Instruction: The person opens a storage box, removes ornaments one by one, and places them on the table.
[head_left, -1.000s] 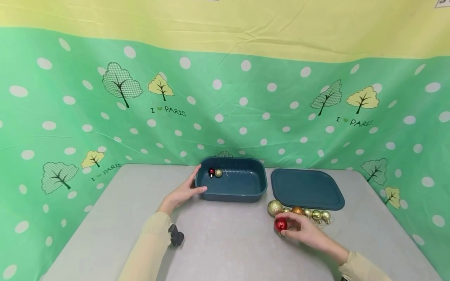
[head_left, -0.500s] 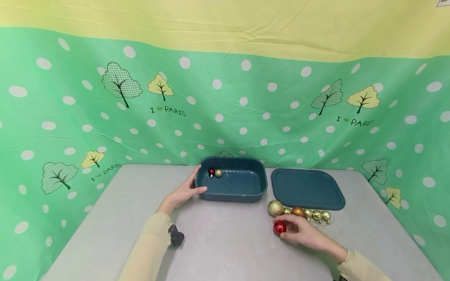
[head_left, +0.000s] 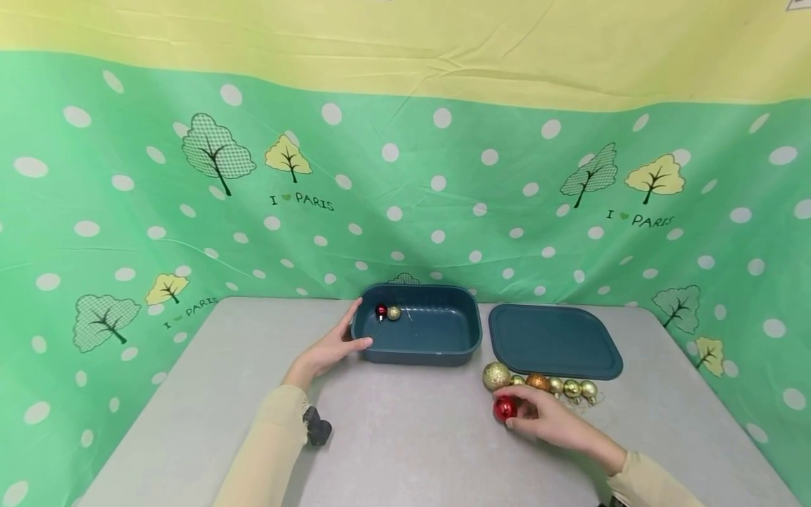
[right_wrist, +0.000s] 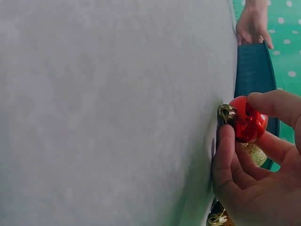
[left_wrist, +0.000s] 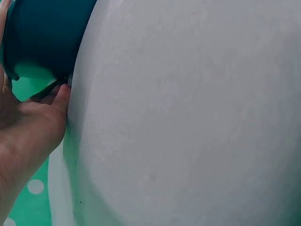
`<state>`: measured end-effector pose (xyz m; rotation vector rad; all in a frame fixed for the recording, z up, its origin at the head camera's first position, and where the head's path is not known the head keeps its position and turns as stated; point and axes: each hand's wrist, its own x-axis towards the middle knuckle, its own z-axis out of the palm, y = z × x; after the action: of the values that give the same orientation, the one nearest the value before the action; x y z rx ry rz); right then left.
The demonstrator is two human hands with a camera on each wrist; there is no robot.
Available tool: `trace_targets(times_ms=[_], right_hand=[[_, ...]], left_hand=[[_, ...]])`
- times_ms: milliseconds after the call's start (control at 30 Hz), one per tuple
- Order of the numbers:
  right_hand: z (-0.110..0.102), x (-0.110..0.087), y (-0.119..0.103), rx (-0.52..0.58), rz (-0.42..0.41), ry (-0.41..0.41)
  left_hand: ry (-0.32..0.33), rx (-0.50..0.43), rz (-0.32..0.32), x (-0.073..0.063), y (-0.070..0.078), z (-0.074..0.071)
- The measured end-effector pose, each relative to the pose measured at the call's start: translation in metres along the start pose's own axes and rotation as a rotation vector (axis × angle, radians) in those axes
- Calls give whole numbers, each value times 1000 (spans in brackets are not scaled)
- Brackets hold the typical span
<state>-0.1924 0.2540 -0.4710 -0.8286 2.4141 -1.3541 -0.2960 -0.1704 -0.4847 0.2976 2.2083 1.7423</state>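
My left hand (head_left: pixel 329 350) rests against the left end of a dark blue plastic container (head_left: pixel 421 358), fingers stretched along its wall and thumb at the front rim. Inside lie a small dark red bauble (head_left: pixel 381 310) and a small gold bauble (head_left: pixel 393 313). My right hand (head_left: pixel 546 417) pinches a shiny red bauble (head_left: pixel 504 408) between thumb and fingertips, low over the table. In the right wrist view, the red bauble (right_wrist: pixel 249 121) has its gold cap facing away from the palm. Just beyond that hand is a row of baubles, partly hidden, with a large gold glitter bauble (head_left: pixel 496 376) at its left.
A flat blue lid (head_left: pixel 554 340) lies right of the container. The row along its front edge includes a copper glitter bauble (head_left: pixel 537 382) and several small gold baubles (head_left: pixel 572 388). A green dotted cloth (head_left: pixel 437 211) hangs behind the grey table (head_left: pixel 393 436).
The red bauble has shifted and turned slightly in my right hand's fingers; its cap, visible below it a second ago, is now out of sight in the head view. My left hand stays put.
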Motion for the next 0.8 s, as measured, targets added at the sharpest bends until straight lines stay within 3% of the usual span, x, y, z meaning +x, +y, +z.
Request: trace_targets(times_ms=[333, 600, 800], right_hand=[[0, -3, 7, 42, -62, -9], [-3, -8, -1, -19, -58, 39], [3, -9, 0, 18, -91, -8]], left_hand=[[1, -24, -1, 1, -1, 1], [0, -25, 5, 2, -2, 1], [0, -34, 11, 2, -4, 0]])
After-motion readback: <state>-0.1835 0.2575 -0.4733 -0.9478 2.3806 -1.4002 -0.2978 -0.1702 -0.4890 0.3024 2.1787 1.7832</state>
